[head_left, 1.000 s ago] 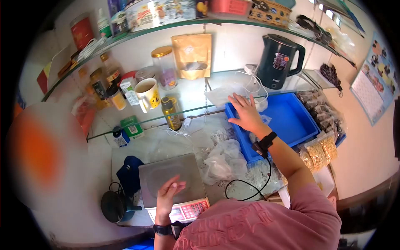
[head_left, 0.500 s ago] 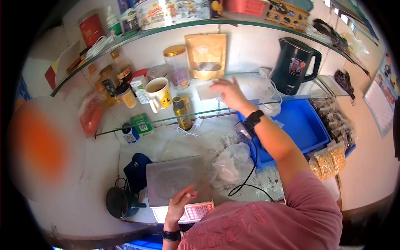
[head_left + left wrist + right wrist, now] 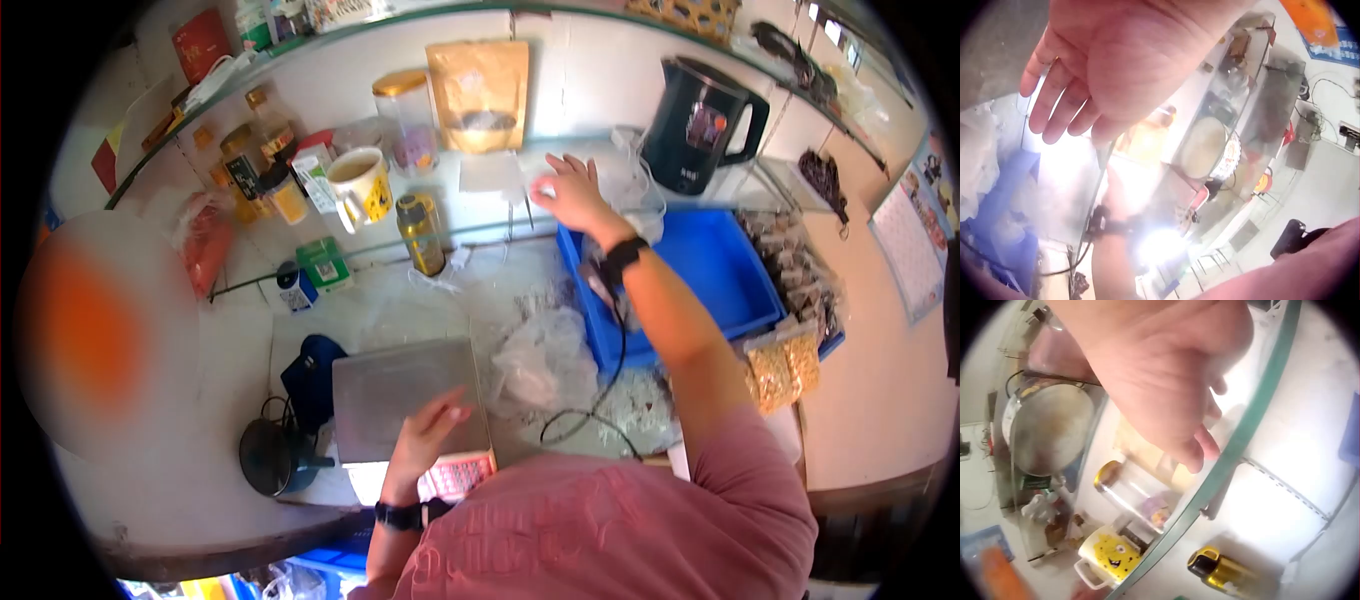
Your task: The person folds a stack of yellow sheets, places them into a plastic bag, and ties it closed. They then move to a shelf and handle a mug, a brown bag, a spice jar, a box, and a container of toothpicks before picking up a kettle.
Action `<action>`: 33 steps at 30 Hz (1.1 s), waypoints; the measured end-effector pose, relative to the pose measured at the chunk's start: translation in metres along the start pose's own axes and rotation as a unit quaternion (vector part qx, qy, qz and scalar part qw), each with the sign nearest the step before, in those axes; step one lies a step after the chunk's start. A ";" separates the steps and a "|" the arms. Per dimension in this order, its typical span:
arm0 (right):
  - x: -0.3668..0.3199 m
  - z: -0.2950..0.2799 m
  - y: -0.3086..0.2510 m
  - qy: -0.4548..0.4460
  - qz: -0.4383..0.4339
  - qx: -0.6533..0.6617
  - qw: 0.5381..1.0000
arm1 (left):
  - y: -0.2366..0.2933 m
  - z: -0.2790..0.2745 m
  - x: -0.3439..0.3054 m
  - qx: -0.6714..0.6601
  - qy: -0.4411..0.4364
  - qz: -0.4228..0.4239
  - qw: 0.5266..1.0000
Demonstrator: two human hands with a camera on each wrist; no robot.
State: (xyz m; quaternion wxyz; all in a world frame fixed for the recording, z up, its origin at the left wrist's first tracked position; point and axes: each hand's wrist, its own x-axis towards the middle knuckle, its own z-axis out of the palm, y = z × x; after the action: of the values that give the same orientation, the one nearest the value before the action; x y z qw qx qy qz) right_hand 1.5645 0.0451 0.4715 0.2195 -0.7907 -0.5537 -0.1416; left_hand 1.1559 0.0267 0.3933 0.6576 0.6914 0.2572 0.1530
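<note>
My right hand (image 3: 575, 198) is over the glass shelf (image 3: 400, 235), just right of a flat whitish sheet (image 3: 490, 172) that lies below a brown pouch (image 3: 478, 98). Its thumb and forefinger curve towards each other with nothing visible between them. The right wrist view has this hand (image 3: 1166, 381) above the green glass edge, near a gold-lidded jar (image 3: 1138, 494). Palm visible and fingers loosely extended, my left hand (image 3: 1110, 69) appears empty in the left wrist view. From the head view, that hand (image 3: 428, 435) hovers over the scale (image 3: 405, 395).
Right of the scale lie a crumpled clear bag (image 3: 545, 365) and a blue tray (image 3: 710, 280), with a black cable (image 3: 600, 400) crossing nearby. The shelf holds a kettle (image 3: 700, 125) and a yellow-patterned mug (image 3: 360, 188). A yellow bottle (image 3: 420, 235) stands below its edge.
My right hand has moved from over the blue tray to the shelf, then slightly away from the sheet, which now lies further left. The left hand has stayed near the scale; the head view has shifted.
</note>
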 end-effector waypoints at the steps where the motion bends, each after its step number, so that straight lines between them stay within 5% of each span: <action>1: 0.008 0.009 0.005 -0.068 0.033 0.003 0.997 | 0.012 0.006 0.002 0.025 -0.025 0.004 0.999; 3: 0.022 0.006 0.002 -0.069 0.043 0.064 0.995 | 0.023 0.016 -0.003 0.046 -0.051 0.009 0.998; 5: 0.016 -0.001 -0.012 0.037 -0.038 0.078 0.996 | 0.025 0.019 -0.009 0.053 -0.067 0.019 0.996; 9: -0.029 -0.029 -0.009 0.055 -0.132 0.083 0.986 | -0.003 0.003 -0.048 0.088 -0.049 -0.035 0.994; 11: -0.081 -0.061 -0.018 -0.015 -0.139 0.235 0.962 | -0.035 -0.009 -0.071 0.015 -0.012 -0.008 1.000; 15: -0.173 -0.057 -0.013 -0.320 0.127 0.401 0.849 | -0.054 -0.018 -0.115 -0.017 0.115 -0.122 0.986; 17: -0.202 -0.011 -0.008 -0.336 0.057 0.265 0.902 | -0.056 -0.013 -0.119 -0.042 0.137 -0.135 0.980; 19: -0.233 0.063 -0.004 -0.161 -0.096 0.192 0.963 | -0.045 -0.002 -0.111 0.002 0.156 -0.121 0.980; 21: -0.252 0.114 -0.025 -0.080 -0.005 0.172 0.982 | -0.035 0.011 -0.097 0.002 0.144 -0.099 0.985; 23: -0.260 0.142 -0.034 -0.212 -0.006 0.283 0.935 | -0.017 0.035 -0.081 0.033 0.103 -0.053 0.993; 25: -0.263 0.125 -0.077 -0.392 -0.011 0.543 0.743 | -0.013 0.059 -0.068 0.050 0.124 -0.036 0.990; 27: -0.252 0.060 -0.117 -0.512 -0.098 0.465 0.716 | 0.006 0.086 -0.060 0.172 0.139 -0.025 0.975; 28: -0.245 0.019 -0.126 -0.511 -0.115 0.554 0.647 | 0.005 0.097 -0.061 0.227 0.147 0.033 0.962; 29: -0.238 -0.015 -0.129 -0.503 -0.129 0.635 0.572 | 0.004 0.114 -0.060 0.085 0.173 0.066 0.979; 31: -0.225 -0.053 -0.115 -0.443 -0.090 0.705 0.547 | -0.003 0.121 -0.065 0.100 0.024 0.031 0.994; 32: -0.220 -0.066 -0.105 -0.378 -0.048 0.767 0.517 | -0.006 0.136 -0.061 0.165 0.105 0.061 0.979; 33: -0.215 -0.074 -0.094 -0.329 -0.013 0.774 0.541 | -0.016 0.142 -0.055 0.051 0.106 0.010 0.993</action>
State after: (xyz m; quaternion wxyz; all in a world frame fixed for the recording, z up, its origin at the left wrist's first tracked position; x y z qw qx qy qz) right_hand 1.4030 -0.1393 0.4529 0.5465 -0.2970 -0.4917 0.6094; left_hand 1.1864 -0.1218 0.3724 0.5891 0.7062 0.3259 0.2191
